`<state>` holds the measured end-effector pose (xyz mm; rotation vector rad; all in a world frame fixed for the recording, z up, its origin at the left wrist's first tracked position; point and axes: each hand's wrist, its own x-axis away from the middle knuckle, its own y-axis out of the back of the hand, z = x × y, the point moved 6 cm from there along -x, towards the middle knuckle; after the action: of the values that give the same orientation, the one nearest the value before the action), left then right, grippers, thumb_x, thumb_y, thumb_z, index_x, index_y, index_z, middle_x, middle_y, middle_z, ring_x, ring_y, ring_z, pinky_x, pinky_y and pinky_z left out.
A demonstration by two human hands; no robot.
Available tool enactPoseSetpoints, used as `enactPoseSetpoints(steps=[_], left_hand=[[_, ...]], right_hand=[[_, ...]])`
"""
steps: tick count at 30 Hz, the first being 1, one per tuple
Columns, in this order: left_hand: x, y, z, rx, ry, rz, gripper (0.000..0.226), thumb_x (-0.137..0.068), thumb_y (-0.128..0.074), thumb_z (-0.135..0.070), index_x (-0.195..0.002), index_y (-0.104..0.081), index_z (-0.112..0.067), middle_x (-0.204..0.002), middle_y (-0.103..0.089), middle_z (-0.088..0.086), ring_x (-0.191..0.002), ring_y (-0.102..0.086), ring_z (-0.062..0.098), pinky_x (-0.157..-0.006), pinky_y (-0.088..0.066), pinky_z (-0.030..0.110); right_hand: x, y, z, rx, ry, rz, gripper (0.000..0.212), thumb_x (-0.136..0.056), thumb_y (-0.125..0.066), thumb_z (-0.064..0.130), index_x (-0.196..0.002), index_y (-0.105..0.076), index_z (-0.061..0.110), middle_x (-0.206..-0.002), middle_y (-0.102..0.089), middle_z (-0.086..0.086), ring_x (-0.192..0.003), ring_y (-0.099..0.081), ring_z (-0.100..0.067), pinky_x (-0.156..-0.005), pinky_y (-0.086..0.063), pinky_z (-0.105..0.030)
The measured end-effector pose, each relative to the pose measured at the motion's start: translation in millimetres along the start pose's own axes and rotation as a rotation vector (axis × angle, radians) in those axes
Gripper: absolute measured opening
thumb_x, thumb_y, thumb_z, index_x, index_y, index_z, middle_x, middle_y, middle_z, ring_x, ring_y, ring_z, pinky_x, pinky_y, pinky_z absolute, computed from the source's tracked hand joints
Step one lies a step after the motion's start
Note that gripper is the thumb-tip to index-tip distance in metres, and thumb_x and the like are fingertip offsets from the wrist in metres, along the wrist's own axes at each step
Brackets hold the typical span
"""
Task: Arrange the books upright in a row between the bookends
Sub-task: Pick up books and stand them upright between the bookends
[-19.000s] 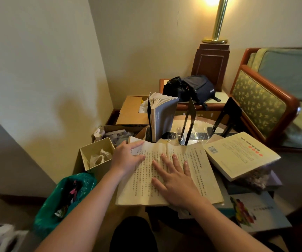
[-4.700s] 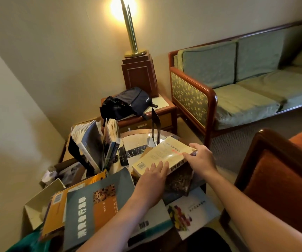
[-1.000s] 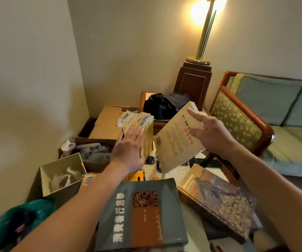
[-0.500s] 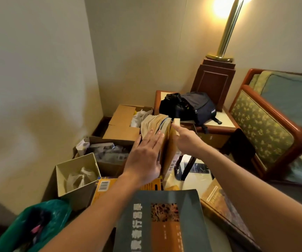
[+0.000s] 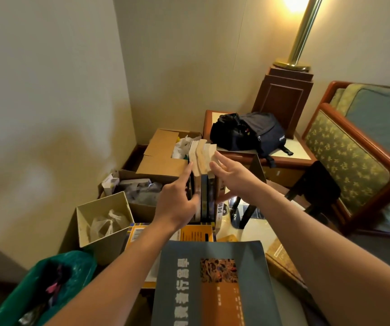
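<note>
Several books (image 5: 204, 175) stand upright in a tight row on the small table, spines toward me. My left hand (image 5: 180, 203) presses on the row's left face, index finger straight up the cover and thumb resting across the near spines. My right hand (image 5: 231, 176) is open, its straight fingertips touching the upper right corner of the row. A dark bookend (image 5: 256, 169) stands just right of that hand, and a second black bookend (image 5: 317, 184) stands farther right. A large grey book (image 5: 212, 285) lies flat in front, with an orange book (image 5: 196, 234) and a brown book (image 5: 281, 257) beside it.
Open cardboard boxes (image 5: 163, 156) and a small beige box (image 5: 104, 220) crowd the left. A green bag (image 5: 48, 285) sits at the lower left. A black backpack (image 5: 248, 132) lies on the side table by the lamp base (image 5: 283, 102). An upholstered sofa (image 5: 353, 156) is on the right.
The tan book my right hand carried now stands in the row. That hand has let go and opened against the row's right side. My left hand still steadies the left side.
</note>
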<state>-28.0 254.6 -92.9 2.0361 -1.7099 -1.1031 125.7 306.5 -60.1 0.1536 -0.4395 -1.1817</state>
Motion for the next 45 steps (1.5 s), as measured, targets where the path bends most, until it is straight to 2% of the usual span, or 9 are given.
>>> enactPoseSetpoints(steps=[5, 9, 12, 16, 22, 32, 40, 43, 45], left_hand=[[0.1, 0.7, 6.8, 0.001, -0.040, 0.032, 0.086, -0.091, -0.071, -0.025, -0.159, -0.019, -0.026, -0.147, -0.053, 0.001, -0.122, -0.060, 0.017, -0.092, -0.058, 0.039], [4.8, 4.7, 3.2, -0.002, -0.054, 0.036, 0.082, -0.092, -0.070, -0.022, -0.157, -0.022, -0.031, -0.163, -0.026, 0.004, -0.145, -0.036, 0.023, -0.104, -0.051, 0.046], [8.5, 10.1, -3.1, -0.030, -0.069, 0.039, 0.077, -0.092, -0.069, -0.019, -0.156, -0.027, -0.031, -0.164, -0.023, 0.002, -0.145, -0.036, 0.024, -0.112, -0.042, 0.039], [12.6, 19.4, -3.6, -0.059, -0.019, 0.030, 0.075, -0.091, -0.068, -0.018, -0.155, -0.030, -0.028, -0.163, -0.025, 0.001, -0.143, -0.039, 0.023, -0.107, -0.033, 0.026], [32.3, 24.8, -5.2, -0.096, 0.036, 0.036, 0.071, -0.093, -0.065, -0.023, -0.155, -0.031, -0.026, -0.163, -0.025, 0.000, -0.144, -0.037, 0.026, -0.112, -0.036, 0.038], [72.7, 18.8, -12.6, -0.084, 0.121, 0.107, 0.067, -0.097, -0.061, -0.033, -0.156, -0.030, -0.025, -0.162, -0.027, -0.004, -0.148, -0.029, 0.018, -0.117, -0.030, 0.040], [112.3, 3.1, -2.6, -0.180, 0.179, 0.219, 0.067, -0.096, -0.057, -0.046, -0.154, -0.033, -0.023, -0.159, -0.036, -0.004, -0.146, -0.031, 0.017, -0.117, -0.030, 0.038], [136.5, -2.5, 0.6, -0.275, 0.214, 0.278, 0.067, -0.097, -0.050, -0.053, -0.155, -0.030, -0.025, -0.162, -0.028, -0.004, -0.150, -0.022, 0.018, -0.120, -0.022, 0.042], [155.1, -7.0, 3.6, -0.353, 0.231, 0.320, 0.068, -0.098, -0.045, -0.056, -0.156, -0.026, -0.026, -0.166, -0.017, -0.004, -0.153, -0.008, 0.017, -0.122, -0.014, 0.042]], right_hand=[[-2.9, 1.4, -2.2, 0.273, 0.024, 0.004, 0.073, -0.098, -0.050, 0.051, -0.159, -0.011, 0.040, -0.164, -0.027, -0.002, -0.138, -0.046, -0.033, -0.072, -0.063, -0.049], [2.6, 8.3, -7.2, 0.227, 0.048, -0.119, 0.062, -0.102, -0.046, 0.046, -0.158, -0.025, 0.032, -0.151, -0.051, -0.005, -0.126, -0.059, -0.027, -0.074, -0.063, -0.040], [11.3, 13.1, -10.8, 0.245, 0.066, -0.174, 0.057, -0.104, -0.045, 0.044, -0.157, -0.032, 0.028, -0.146, -0.055, -0.005, -0.122, -0.062, -0.025, -0.072, -0.062, -0.035], [25.1, 18.3, -12.3, 0.248, 0.082, -0.205, 0.053, -0.105, -0.047, 0.041, -0.154, -0.036, 0.026, -0.144, -0.057, -0.004, -0.123, -0.061, -0.025, -0.075, -0.061, -0.033], [48.5, 17.4, -11.9, 0.222, 0.114, -0.236, 0.048, -0.105, -0.048, 0.038, -0.151, -0.042, 0.025, -0.141, -0.060, -0.006, -0.125, -0.059, -0.025, -0.100, -0.053, -0.050], [81.0, 16.7, -34.3, 0.264, 0.043, -0.229, 0.058, -0.100, -0.049, 0.051, -0.152, -0.038, 0.028, -0.147, -0.054, -0.009, -0.130, -0.055, -0.028, -0.101, -0.052, -0.053], [130.6, 4.0, -54.5, 0.434, 0.047, -0.229, 0.061, -0.102, -0.050, 0.045, -0.156, -0.034, 0.021, -0.148, -0.053, -0.006, -0.132, -0.053, -0.022, -0.101, -0.042, -0.029], [156.1, -15.9, -70.8, 0.487, 0.047, -0.191, 0.058, -0.103, -0.051, 0.041, -0.155, -0.032, 0.025, -0.120, -0.068, -0.002, -0.100, -0.067, -0.011, -0.079, -0.048, -0.016], [168.9, -32.4, -85.2, 0.537, 0.049, -0.151, 0.060, -0.102, -0.052, 0.042, -0.155, -0.030, 0.027, -0.112, -0.066, 0.005, -0.101, -0.065, -0.009, -0.083, -0.053, -0.022]])
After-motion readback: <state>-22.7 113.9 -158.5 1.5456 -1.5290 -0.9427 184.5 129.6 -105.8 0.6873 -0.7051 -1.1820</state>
